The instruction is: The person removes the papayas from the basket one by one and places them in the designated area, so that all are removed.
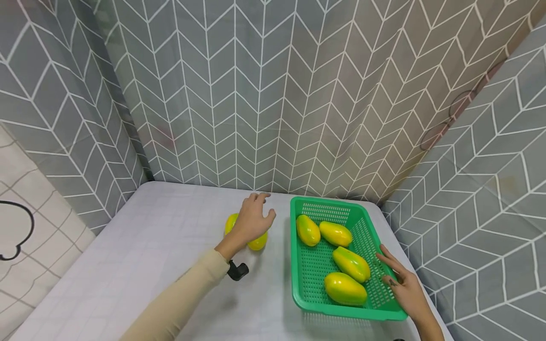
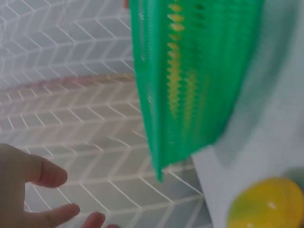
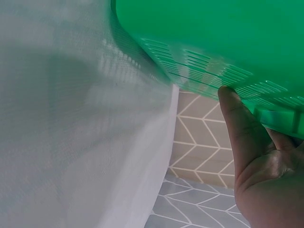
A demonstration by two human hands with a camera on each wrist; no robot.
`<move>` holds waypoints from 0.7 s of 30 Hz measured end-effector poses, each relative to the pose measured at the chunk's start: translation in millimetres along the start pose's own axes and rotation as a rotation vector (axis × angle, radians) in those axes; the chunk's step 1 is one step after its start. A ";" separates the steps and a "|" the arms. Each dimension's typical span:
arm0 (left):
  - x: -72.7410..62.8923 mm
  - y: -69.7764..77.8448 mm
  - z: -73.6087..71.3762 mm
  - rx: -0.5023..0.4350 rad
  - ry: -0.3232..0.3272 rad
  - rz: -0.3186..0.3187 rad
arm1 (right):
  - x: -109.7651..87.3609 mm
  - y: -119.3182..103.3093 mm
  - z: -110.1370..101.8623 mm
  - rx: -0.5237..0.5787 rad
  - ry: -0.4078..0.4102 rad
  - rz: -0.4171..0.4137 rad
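My left hand (image 1: 252,219) hovers left of the green basket (image 1: 293,265), its fingers spread and holding nothing. Yellow papaya (image 1: 258,243) shows on both sides of its wrist; whether that is one fruit or two I cannot tell. In the left wrist view, a papaya (image 2: 268,204) lies on the table at lower right, away from the fingertips (image 2: 52,173). Several yellow-green papayas, among them one at the near side (image 1: 344,289), lie inside the basket. On the basket's right side, my right hand (image 1: 407,289) grips the rim, with a digit against the slotted outer wall (image 3: 209,69).
A white cloth covers the table (image 1: 128,265). Grey chevron curtains (image 1: 256,94) hang behind it and at both sides. The basket stands near the table's right edge. A black wrist strap mount (image 1: 238,271) sits at my left wrist.
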State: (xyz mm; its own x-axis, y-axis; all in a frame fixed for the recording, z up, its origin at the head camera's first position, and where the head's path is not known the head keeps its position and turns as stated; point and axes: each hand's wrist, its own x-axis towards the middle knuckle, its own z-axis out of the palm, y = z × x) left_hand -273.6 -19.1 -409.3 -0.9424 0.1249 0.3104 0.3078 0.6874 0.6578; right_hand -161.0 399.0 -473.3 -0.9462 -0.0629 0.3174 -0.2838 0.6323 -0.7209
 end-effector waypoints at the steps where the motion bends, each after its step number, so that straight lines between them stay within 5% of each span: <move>1: 0.6 7.5 1.1 -0.019 -0.023 0.024 | -0.2 0.2 0.1 0.001 0.001 -0.002; 10: 7.6 66.6 10.8 -0.103 -0.223 0.232 | -0.9 1.6 -0.2 -0.003 0.006 -0.015; 21: 9.6 107.0 30.1 -0.203 -0.375 0.276 | -0.9 3.2 0.5 0.018 0.020 -0.058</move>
State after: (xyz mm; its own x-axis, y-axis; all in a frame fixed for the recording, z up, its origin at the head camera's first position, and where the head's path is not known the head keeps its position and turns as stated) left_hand -253.6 77.2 -356.6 -0.7932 0.5561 0.2481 0.5360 0.4442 0.7179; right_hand -161.1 400.6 -476.2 -0.9247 -0.0837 0.3713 -0.3413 0.6142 -0.7115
